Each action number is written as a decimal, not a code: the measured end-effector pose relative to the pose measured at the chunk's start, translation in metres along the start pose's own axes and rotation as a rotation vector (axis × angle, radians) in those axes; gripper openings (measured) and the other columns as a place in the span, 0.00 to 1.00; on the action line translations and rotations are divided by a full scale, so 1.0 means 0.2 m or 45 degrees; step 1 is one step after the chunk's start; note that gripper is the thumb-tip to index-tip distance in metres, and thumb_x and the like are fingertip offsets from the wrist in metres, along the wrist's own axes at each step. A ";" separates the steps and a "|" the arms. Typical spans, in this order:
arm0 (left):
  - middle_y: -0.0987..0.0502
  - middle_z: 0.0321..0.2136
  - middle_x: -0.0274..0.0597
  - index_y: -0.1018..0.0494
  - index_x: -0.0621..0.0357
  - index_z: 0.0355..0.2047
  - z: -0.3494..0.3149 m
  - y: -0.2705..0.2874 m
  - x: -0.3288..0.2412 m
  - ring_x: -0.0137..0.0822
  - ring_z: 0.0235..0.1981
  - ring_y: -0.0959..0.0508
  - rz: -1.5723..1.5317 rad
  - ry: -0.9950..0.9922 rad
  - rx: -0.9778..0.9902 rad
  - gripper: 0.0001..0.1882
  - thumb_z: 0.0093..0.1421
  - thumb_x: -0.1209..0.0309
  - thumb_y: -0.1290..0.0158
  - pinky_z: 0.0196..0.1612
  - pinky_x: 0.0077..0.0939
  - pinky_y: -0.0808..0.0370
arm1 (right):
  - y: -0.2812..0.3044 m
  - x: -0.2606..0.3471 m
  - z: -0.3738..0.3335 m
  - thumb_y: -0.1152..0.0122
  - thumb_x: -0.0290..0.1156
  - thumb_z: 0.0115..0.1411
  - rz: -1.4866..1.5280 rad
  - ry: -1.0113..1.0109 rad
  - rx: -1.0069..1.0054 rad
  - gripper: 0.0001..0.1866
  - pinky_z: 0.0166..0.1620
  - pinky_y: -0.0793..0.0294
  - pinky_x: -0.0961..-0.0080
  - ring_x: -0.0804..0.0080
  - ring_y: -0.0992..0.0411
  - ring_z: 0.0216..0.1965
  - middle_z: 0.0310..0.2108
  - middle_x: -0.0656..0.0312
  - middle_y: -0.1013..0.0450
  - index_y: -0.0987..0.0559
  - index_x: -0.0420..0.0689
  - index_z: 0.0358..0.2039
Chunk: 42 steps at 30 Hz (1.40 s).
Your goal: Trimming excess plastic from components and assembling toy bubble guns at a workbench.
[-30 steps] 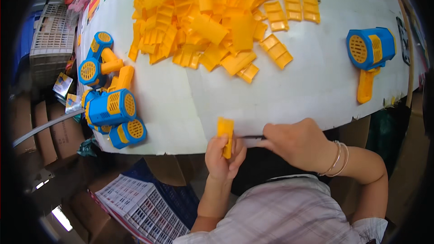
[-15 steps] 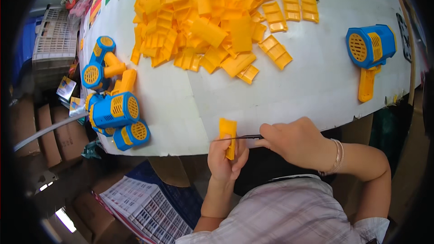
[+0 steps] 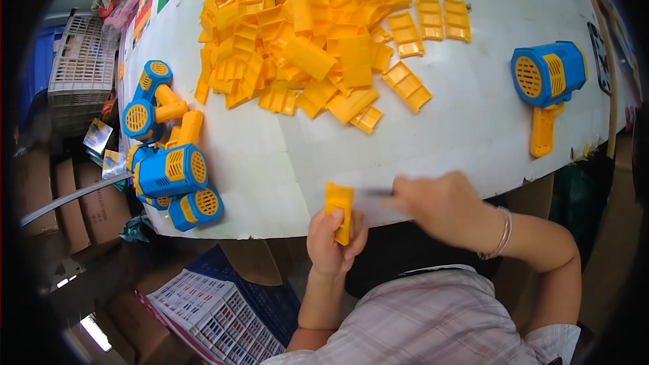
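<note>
My left hand, near the table's front edge, pinches a small yellow plastic cover upright between thumb and fingers. To its right, my right hand is closed around a thin dark-bladed tool, blurred by motion. The blade points left and stands apart from the cover; its exact kind cannot be made out. Beyond my hands lies a big heap of similar yellow plastic covers, with several loose ones along its right side.
Blue and yellow blower-shaped plastic toys are grouped at the table's left edge. Another such toy lies at the right, near a dark phone-like object. A white plastic crate stands left of the table.
My right hand has pulled the tool rightward and slightly up, off the yellow cover it lay across. My left hand still holds the cover, a little lower in view.
</note>
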<state>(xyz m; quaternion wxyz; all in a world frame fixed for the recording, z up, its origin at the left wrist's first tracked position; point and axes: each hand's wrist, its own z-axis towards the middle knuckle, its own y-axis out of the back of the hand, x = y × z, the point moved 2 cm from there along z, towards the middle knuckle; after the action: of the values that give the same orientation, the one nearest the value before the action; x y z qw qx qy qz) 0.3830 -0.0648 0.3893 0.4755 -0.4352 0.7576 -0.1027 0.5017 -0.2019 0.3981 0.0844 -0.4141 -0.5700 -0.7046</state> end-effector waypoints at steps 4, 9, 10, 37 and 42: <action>0.44 0.10 0.34 0.41 0.61 0.18 0.00 0.01 0.00 0.23 0.08 0.48 -0.163 -0.045 0.017 0.14 0.59 0.67 0.59 0.05 0.13 0.48 | 0.08 -0.04 0.06 0.47 0.34 0.56 0.104 -0.268 0.018 0.11 0.18 0.38 0.69 0.55 0.35 0.16 0.12 0.54 0.37 0.34 0.43 0.22; 0.45 0.10 0.33 0.41 0.61 0.18 -0.01 -0.02 0.01 0.23 0.08 0.49 -0.338 0.072 0.026 0.15 0.59 0.67 0.60 0.04 0.13 0.48 | 0.08 0.02 0.03 0.45 0.35 0.56 0.353 -0.301 -0.039 0.11 0.19 0.38 0.68 0.53 0.35 0.17 0.14 0.53 0.37 0.33 0.43 0.23; 0.45 0.10 0.33 0.41 0.61 0.18 -0.02 -0.02 0.01 0.23 0.08 0.49 -0.359 0.087 -0.004 0.15 0.59 0.67 0.60 0.04 0.13 0.48 | 0.07 0.03 0.01 0.45 0.35 0.56 0.352 -0.296 -0.029 0.11 0.19 0.38 0.68 0.53 0.35 0.17 0.14 0.53 0.37 0.33 0.43 0.23; 0.30 0.15 0.38 0.30 0.69 0.30 -0.07 -0.09 -0.02 0.22 0.11 0.33 0.554 -0.128 -0.214 0.13 0.60 0.69 0.58 0.15 0.12 0.38 | 0.03 0.09 0.10 0.37 0.23 0.47 1.019 -0.678 -0.103 0.04 0.23 0.36 0.88 0.85 0.33 0.20 0.20 0.65 0.26 0.20 0.37 0.26; 0.29 0.16 0.35 0.28 0.66 0.27 -0.04 -0.06 -0.08 0.21 0.13 0.33 0.822 -0.198 -0.430 0.05 0.55 0.76 0.51 0.16 0.10 0.37 | 0.01 -0.02 0.12 0.38 0.23 0.49 1.201 -0.733 -0.347 0.04 0.27 0.32 0.88 0.83 0.30 0.22 0.19 0.64 0.27 0.25 0.36 0.23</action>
<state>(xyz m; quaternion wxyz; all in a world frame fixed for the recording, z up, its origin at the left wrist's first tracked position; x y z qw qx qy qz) 0.3858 -0.0614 0.4102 0.4610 -0.2529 0.8237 0.2124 0.5172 -0.1822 0.3968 0.1770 -0.8064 -0.2273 -0.5164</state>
